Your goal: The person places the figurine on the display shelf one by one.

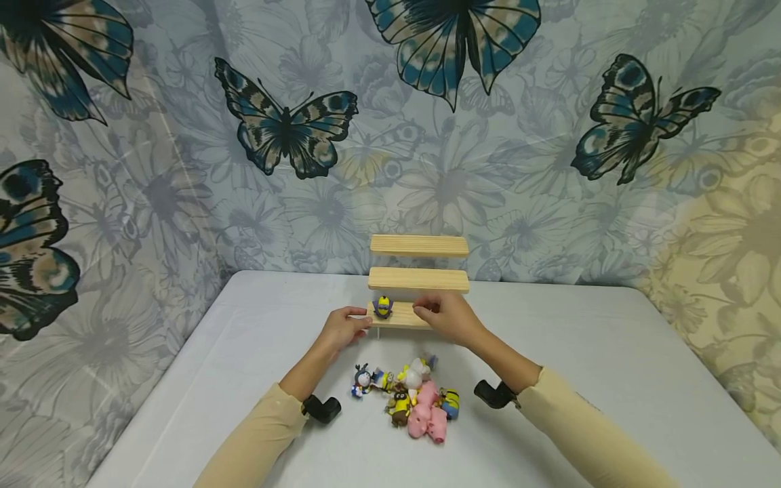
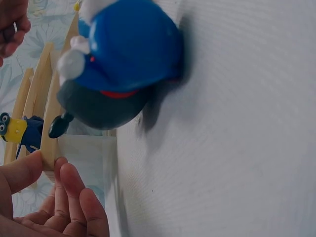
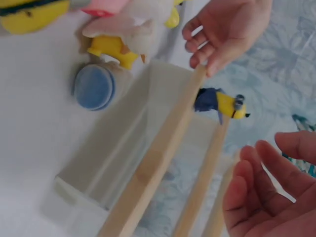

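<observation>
Three wooden shelves (image 1: 418, 278) stacked like steps at the back of the white table (image 1: 610, 379), and just one minion figure (image 1: 383, 307) standing on the lowest step, near its left end. The left hand (image 1: 344, 327) touches the left end of that bottom step with loosely relaxed fingers, holding nothing. The right hand (image 1: 444, 316) rests at the step's right side, fingers apart and nothing in them in the wrist view. In front sits a pile of toy figures (image 1: 411, 398) — around ten, hard to count exactly — including two pink pigs (image 1: 428, 423).
</observation>
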A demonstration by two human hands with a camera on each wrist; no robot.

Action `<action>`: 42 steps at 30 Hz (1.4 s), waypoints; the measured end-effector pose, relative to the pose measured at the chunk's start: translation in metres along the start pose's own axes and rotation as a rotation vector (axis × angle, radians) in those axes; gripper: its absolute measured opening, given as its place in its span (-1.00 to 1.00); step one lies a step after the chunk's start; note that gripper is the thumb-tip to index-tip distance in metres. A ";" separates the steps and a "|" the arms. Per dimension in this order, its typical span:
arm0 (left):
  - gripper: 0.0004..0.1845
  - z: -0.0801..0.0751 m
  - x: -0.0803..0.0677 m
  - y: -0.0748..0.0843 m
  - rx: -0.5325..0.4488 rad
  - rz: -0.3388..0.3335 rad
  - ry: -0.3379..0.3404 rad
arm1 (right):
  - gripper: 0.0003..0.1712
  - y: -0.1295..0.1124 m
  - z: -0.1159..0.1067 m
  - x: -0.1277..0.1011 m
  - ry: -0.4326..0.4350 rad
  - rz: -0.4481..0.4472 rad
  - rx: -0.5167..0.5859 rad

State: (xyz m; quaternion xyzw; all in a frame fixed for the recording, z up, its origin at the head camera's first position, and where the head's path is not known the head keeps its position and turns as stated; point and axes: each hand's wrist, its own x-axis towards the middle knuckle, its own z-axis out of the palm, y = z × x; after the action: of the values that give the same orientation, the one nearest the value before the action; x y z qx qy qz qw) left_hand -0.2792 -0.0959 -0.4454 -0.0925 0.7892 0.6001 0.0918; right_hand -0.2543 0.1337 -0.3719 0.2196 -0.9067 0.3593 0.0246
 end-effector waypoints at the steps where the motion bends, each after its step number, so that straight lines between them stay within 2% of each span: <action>1: -0.63 0.000 0.000 0.000 0.002 -0.001 0.000 | -0.80 0.000 -0.002 -0.003 -0.011 0.000 -0.010; 8: -0.63 0.000 0.000 0.000 0.001 -0.002 -0.004 | -0.82 0.001 -0.009 -0.024 -0.095 0.053 -0.081; 18: -0.63 0.000 0.000 0.001 -0.001 0.010 -0.012 | -0.70 0.006 -0.015 -0.050 -0.208 0.108 -0.076; 23: -0.63 0.000 0.001 0.001 0.001 0.006 -0.012 | -0.66 0.011 -0.011 -0.062 -0.235 0.111 -0.090; 30: -0.63 -0.001 -0.001 0.000 0.005 0.000 -0.011 | -0.60 0.012 -0.003 -0.074 -0.268 0.200 -0.115; 36: -0.62 -0.003 -0.002 0.001 0.013 0.008 -0.012 | -0.58 0.018 0.004 -0.082 -0.292 0.212 -0.155; 42: -0.63 -0.003 -0.001 0.001 0.004 -0.006 -0.016 | -0.57 0.020 0.010 -0.084 -0.341 0.286 -0.184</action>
State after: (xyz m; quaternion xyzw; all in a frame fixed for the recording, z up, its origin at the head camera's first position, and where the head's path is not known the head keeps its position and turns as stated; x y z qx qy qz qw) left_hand -0.2786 -0.0982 -0.4437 -0.0900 0.7894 0.5989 0.1001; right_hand -0.1853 0.1717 -0.4091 0.1434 -0.9485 0.2329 -0.1599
